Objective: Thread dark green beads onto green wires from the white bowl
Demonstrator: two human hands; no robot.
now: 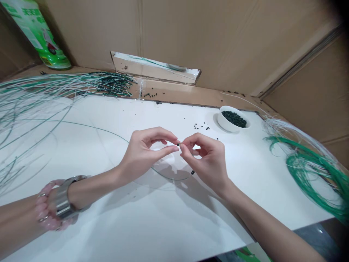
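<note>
In the middle of the head view my left hand [147, 147] pinches a tiny dark green bead [178, 144] between thumb and forefinger. My right hand [204, 153] meets it from the right, thumb and fingertip pressed together against the bead. A thin green cord [169, 178] curves below both hands and rises behind my right hand, which seems to grip its end. Several dark beads [192, 172] sit on this cord just under my right hand. What lies between the right fingertips is mostly hidden.
A white bowl [226, 125] of dark beads stands at the back right; loose beads [201, 126] lie beside it. Coiled green cord [302, 178] rests at the right edge. Beaded strands [114, 83] spread across the left. A green bottle [51, 47] stands by the cardboard wall [218, 40].
</note>
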